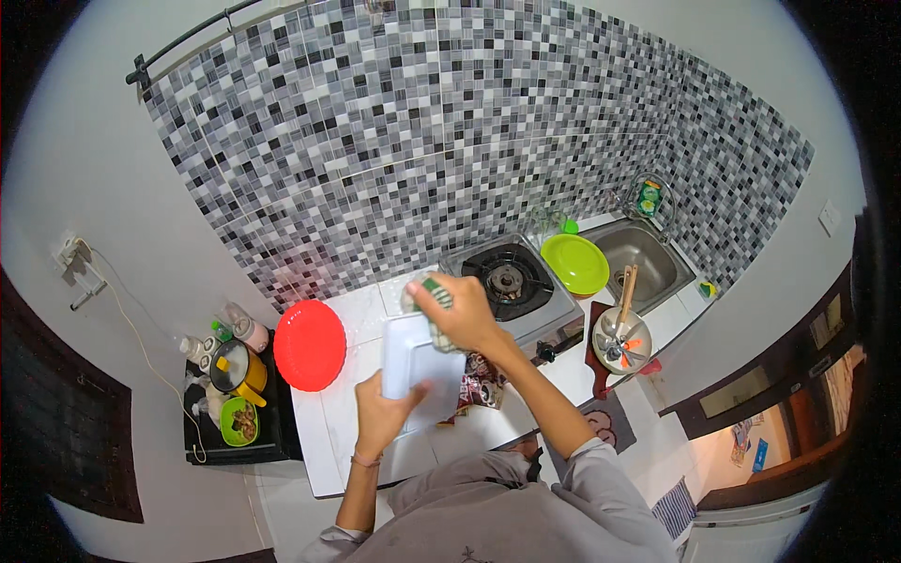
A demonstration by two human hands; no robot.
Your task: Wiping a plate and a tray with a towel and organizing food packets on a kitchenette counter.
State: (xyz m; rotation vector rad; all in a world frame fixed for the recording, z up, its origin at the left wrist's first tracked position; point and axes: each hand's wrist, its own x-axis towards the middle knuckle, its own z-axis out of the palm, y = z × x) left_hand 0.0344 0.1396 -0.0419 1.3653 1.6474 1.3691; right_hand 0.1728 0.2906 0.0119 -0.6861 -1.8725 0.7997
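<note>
My left hand point(379, 413) grips the lower part of a white rectangular dish point(404, 357), with the thumb lying across it. The dish is held up over the counter, in front of my body. At its upper edge my right hand point(464, 311) is closed round a green-and-white checked cloth point(437, 293). Part of this cloth hangs down along the dish's right side. Behind the dish and beneath my right forearm, several dark red packets point(482, 383) lie on the white tiled counter point(322, 448).
A red oval plate point(311, 345) is left of my hands. At the right are a gas stove point(508, 278), a green plate point(575, 264), a sink point(648, 261) and a container of utensils point(620, 342). A yellow pot point(246, 386) and green bowl point(227, 424) stand far left.
</note>
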